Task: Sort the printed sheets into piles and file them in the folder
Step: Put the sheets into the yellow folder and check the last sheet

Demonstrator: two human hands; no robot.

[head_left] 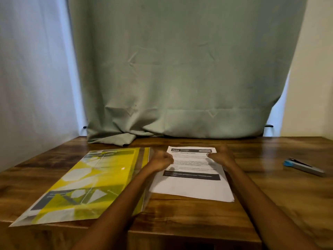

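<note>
Head view, single entry. Left hand (163,160): fingers curled at the left edge of the printed sheets (193,184), seemingly gripping it; blur hides the contact. Right hand (220,156): fingers curled on the upper right of the same stack, apparently pinching paper. Risk: uneven pull from the two sides could skew or crease the top sheet, or fan the stack. Sheets lie flat under and between both hands. Folder (86,184), yellow, just left. Stapler (304,166), well right. Table (270,204), wooden.
</note>
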